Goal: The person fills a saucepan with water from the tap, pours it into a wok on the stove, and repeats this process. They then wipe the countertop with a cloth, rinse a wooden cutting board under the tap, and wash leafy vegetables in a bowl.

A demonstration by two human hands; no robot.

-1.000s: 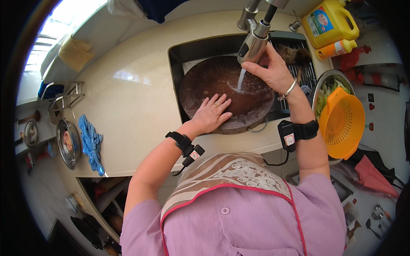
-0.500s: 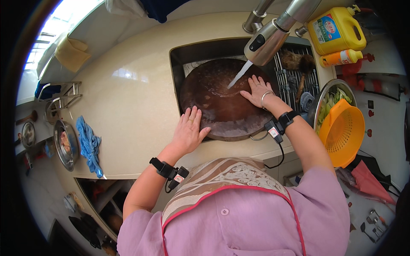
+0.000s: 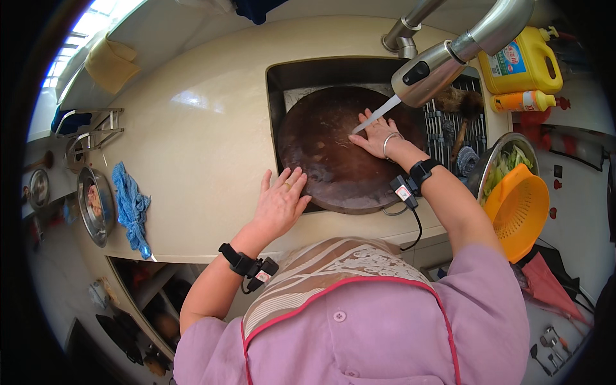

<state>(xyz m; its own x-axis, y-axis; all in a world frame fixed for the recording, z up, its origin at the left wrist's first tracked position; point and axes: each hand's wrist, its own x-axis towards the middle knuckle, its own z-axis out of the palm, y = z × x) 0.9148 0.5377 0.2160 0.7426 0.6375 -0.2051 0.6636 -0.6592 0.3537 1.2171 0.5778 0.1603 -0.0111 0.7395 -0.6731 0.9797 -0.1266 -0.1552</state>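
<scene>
A thick round wooden chopping board [image 3: 333,160], dark brown and wet, lies in the sink [image 3: 274,90]. My right hand [image 3: 378,138] lies on the board's right half, fingers stretched out, with a bangle at its wrist. Water runs in a stream from the silver pull-out faucet [image 3: 427,74] onto the board right beside that hand's fingertips. At the board's left edge is my left hand [image 3: 280,202], fingers spread, its fingertips by the rim and the sink's front left corner. Neither hand grips anything.
Right of the board, a metal rack [image 3: 443,131] holds a brush [image 3: 462,131]. A metal bowl of cut greens [image 3: 507,163], an orange colander [image 3: 520,212] and a yellow jug [image 3: 526,64] stand farther right. On the left are a blue cloth [image 3: 131,208] and a metal bowl [image 3: 106,212] with meat.
My right hand has slid left and slightly up across the board, closer to the water stream. My left hand's fingers have shifted and spread at the rim. The view has shifted slightly.
</scene>
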